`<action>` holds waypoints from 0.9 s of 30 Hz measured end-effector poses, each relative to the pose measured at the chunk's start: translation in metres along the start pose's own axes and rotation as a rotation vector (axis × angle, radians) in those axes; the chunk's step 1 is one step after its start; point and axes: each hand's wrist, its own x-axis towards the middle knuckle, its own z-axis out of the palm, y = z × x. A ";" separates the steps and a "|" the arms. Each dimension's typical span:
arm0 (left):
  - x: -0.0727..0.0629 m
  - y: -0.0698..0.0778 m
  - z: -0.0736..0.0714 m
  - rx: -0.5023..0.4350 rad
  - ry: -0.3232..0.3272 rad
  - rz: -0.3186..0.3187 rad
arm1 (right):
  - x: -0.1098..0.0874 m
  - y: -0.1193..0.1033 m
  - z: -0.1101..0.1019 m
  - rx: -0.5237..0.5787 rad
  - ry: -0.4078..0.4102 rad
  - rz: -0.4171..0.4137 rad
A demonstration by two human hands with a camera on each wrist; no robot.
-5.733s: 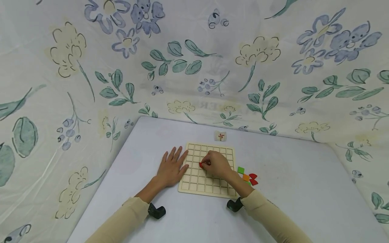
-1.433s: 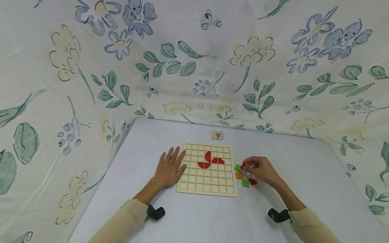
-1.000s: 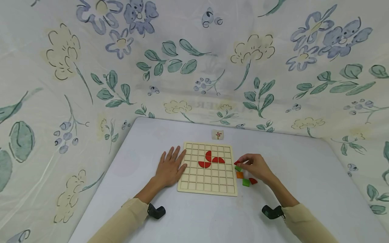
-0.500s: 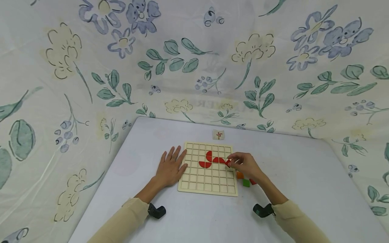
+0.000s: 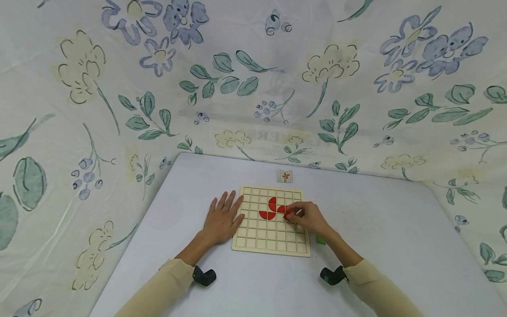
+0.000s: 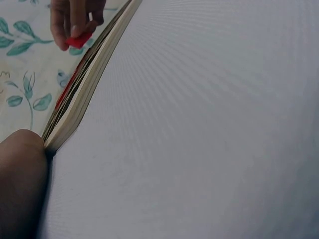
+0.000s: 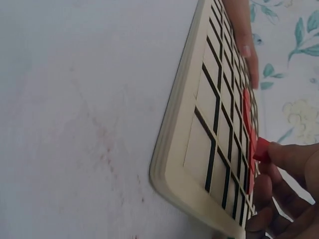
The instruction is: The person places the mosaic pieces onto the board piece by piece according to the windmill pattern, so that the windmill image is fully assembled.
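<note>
A wooden grid board [image 5: 257,245] lies on the white table, with red quarter-circle tiles [image 5: 267,215] set in several of its squares near the middle. My right hand [image 5: 310,216] pinches one more red tile [image 5: 287,215] between thumb and fingertips, over the board right of centre. In the right wrist view this red tile [image 7: 261,149] is held just above the board's surface. My left hand [image 5: 222,221] lies flat with fingers spread, its fingertips and thumb at the board's left edge. The left wrist view shows part of that hand [image 6: 22,174] against the board's side.
A small picture card [image 5: 284,176] with a red pinwheel pattern lies behind the board. A green tile [image 5: 321,240] shows at the board's right, partly covered by the right forearm, which hides the other loose tiles. A floral cloth [image 5: 253,88] hangs behind the table.
My right hand took a red tile from the loose pieces at the right and carried it left over the board. Earlier, more red tiles were set in the grid. The left hand has stayed put.
</note>
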 end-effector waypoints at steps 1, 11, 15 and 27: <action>0.000 0.000 0.000 -0.001 0.002 -0.001 | 0.001 0.000 0.002 -0.004 -0.001 -0.014; 0.003 -0.002 0.000 -0.009 0.015 0.008 | 0.009 -0.008 0.017 -0.089 0.013 -0.068; 0.005 -0.003 0.000 -0.017 0.021 0.012 | 0.011 -0.011 0.020 -0.141 0.072 -0.039; 0.008 -0.006 -0.002 -0.016 0.016 0.015 | 0.013 -0.015 0.029 -0.226 0.127 -0.057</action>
